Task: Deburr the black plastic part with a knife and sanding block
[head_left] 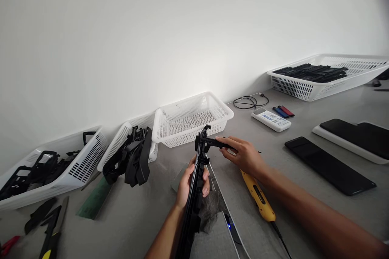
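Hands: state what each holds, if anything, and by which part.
Left hand: black strip, partway along. Right hand: black bar, towards the end away from the strip.

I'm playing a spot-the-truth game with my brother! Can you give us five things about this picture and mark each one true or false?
1. The left hand holds a long black part. True.
2. The right hand holds the yellow tool. False: the tool lies on the table, and that hand holds a short black piece.
3. A green sheet lies on the table. True.
4. The basket on the far right holds white parts. False: the parts in it are black.
5. A small blue thing lies beside the white gadget. True.
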`<action>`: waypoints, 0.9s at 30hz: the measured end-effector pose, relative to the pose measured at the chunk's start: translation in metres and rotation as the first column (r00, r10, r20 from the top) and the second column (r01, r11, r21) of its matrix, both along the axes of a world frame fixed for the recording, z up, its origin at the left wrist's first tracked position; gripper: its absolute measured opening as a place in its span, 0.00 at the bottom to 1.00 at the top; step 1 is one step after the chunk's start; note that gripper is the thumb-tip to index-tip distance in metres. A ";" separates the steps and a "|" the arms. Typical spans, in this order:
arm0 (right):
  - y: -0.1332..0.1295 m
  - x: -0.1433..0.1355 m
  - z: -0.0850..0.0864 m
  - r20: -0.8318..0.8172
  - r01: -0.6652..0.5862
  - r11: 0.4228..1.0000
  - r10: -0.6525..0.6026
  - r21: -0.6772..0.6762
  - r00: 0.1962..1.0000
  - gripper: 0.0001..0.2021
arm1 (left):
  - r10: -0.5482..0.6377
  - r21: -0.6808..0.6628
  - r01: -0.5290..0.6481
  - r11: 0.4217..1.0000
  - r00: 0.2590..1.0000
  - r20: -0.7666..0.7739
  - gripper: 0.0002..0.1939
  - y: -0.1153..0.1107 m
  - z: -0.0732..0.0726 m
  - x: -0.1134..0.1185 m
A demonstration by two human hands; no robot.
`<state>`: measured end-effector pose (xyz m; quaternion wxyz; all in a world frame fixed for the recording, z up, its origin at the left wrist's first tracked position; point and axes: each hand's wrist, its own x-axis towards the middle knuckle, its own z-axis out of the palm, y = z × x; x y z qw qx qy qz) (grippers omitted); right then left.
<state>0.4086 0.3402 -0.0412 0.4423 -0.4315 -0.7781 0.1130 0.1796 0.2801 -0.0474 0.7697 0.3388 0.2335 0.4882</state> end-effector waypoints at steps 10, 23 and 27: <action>-0.001 -0.001 0.002 -0.011 0.002 1.000 -0.003 -0.017 1.000 0.17 | 0.015 -0.018 -0.015 1.000 1.000 -0.018 0.23 -0.001 0.002 0.001; 0.001 0.001 -0.001 -0.066 -0.107 0.991 0.102 -0.076 0.993 0.16 | 0.037 -0.007 -0.038 0.999 0.997 -0.063 0.27 -0.002 0.004 0.003; 0.001 0.002 0.000 -0.071 -0.115 0.987 0.108 -0.110 0.992 0.17 | 0.049 -0.020 -0.050 0.999 0.997 -0.063 0.29 -0.002 0.003 0.002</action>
